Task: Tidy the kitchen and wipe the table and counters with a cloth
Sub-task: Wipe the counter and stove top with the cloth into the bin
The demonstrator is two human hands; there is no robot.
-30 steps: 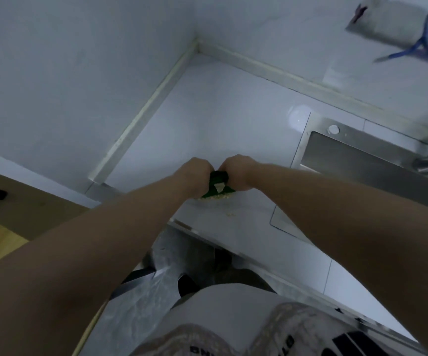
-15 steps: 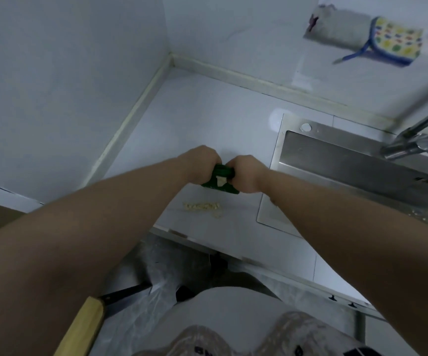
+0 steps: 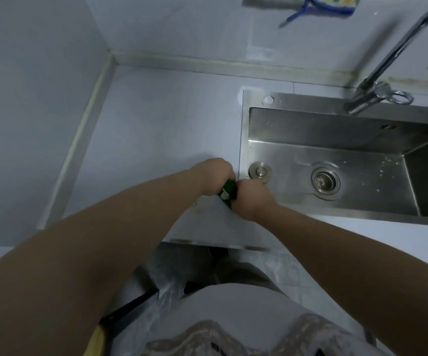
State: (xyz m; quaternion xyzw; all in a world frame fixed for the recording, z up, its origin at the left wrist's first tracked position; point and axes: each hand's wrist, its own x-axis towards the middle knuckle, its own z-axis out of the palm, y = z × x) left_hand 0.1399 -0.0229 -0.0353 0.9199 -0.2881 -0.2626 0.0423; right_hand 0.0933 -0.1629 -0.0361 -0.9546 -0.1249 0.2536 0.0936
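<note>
Gripping one green cloth (image 3: 227, 192), your left hand (image 3: 215, 176) and right hand (image 3: 252, 199) both curl round it over one counter (image 3: 169, 129), one sink (image 3: 244, 129) at three o'clock

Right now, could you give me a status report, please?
Left hand, right hand: both grip green cloth. At counter edge, beside sink. Nothing blocking.

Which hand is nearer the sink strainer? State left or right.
Right. The right hand is at the sink's left rim, left of the strainer; the left hand is farther left over the counter. Both grip a green item.
</note>
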